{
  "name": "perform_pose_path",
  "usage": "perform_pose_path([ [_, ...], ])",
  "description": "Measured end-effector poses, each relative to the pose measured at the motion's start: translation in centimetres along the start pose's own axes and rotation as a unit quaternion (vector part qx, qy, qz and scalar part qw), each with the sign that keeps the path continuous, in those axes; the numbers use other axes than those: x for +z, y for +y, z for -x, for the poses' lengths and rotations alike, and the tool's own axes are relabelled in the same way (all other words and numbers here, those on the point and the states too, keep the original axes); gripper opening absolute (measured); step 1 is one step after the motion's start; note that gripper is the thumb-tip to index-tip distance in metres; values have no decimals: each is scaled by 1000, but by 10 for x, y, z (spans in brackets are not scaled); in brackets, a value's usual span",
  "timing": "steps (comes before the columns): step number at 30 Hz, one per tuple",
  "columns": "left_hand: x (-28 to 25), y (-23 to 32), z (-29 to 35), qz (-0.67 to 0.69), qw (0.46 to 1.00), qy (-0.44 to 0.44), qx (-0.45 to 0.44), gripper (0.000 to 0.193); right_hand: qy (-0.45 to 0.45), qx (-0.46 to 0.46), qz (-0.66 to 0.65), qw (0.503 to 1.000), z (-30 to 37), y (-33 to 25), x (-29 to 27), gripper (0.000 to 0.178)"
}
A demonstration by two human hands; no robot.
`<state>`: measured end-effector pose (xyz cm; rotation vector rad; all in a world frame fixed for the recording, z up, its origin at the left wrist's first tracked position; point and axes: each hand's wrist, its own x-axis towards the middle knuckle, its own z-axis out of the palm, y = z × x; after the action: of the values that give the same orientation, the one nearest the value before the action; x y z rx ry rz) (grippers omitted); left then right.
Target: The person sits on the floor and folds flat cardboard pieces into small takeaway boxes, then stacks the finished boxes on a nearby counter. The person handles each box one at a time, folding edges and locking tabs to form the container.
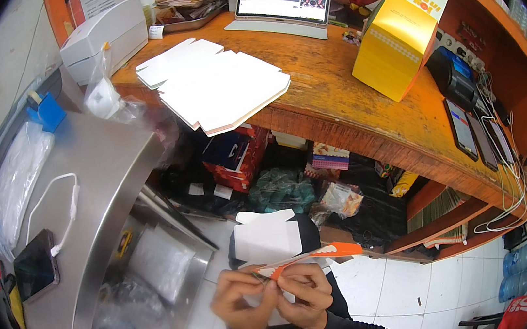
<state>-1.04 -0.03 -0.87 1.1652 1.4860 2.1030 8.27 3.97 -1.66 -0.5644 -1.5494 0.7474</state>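
Both grips pinching: L hand & R hand hold the orange/white card, thin, bent, in front of the torso. Just beyond it, matte white carton blank w/ notched flaps. Tiled floor open to R. Scuffed wooden tabletop ahead, its edge overhung by flat white stack; glossy yellow box upright farther R. Smooth steel tabletop, curved edge, limits L side. Boxes & crinkled green bag clutter space under wood.
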Motion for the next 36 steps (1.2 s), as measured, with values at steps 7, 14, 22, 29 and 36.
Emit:
perform_pose_path([
  [7, 3, 5, 1, -141, 984, 98, 45, 14, -39, -5, -24, 999, -1, -4, -1, 39],
  [14, -1, -1, -4, -87, 995, 23, 38, 15, -9, -3, 14, 1000, -7, 0, 3, 38],
  [22, 10, 0, 2, -124, 989, 58, 60, 14, 4, 6, 11, 1000, -5, 6, 2, 32],
  [29, 7, -1, -1, -193, 971, 81, 119, 18, -18, -15, 15, 1000, -2, 11, 4, 32],
  [36, 6, -4, -3, -141, 978, 24, 152, 20, 16, 35, -4, 999, 1, 10, 5, 30],
])
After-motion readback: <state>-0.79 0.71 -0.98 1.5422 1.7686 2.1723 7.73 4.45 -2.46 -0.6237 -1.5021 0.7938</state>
